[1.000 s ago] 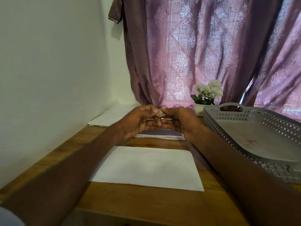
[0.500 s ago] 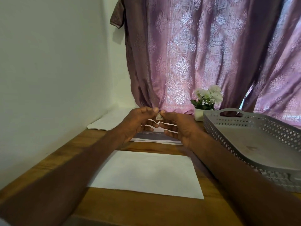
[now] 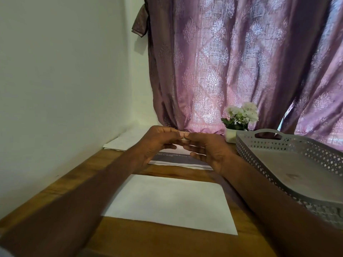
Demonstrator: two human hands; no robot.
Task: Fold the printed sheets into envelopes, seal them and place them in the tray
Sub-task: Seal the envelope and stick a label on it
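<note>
My left hand (image 3: 157, 143) and my right hand (image 3: 207, 149) meet above the table and together pinch a small pale object (image 3: 184, 139), too small to identify, between their fingertips. A folded white sheet (image 3: 170, 203) lies flat on the wooden table (image 3: 163, 243) below my forearms. Behind my hands lies a stack of printed sheets (image 3: 178, 160) with a dark band and a line of text. The grey perforated tray (image 3: 289, 164) stands at the right and has nothing in it.
More white paper (image 3: 122, 141) lies in the far left corner against the wall. A small white pot of white flowers (image 3: 239, 123) stands behind the tray, in front of a purple curtain (image 3: 241, 62). A wall borders the table on the left.
The view has tilted up a little. My hands stay together over the printed sheets, and the small object is now more hidden between the fingertips.
</note>
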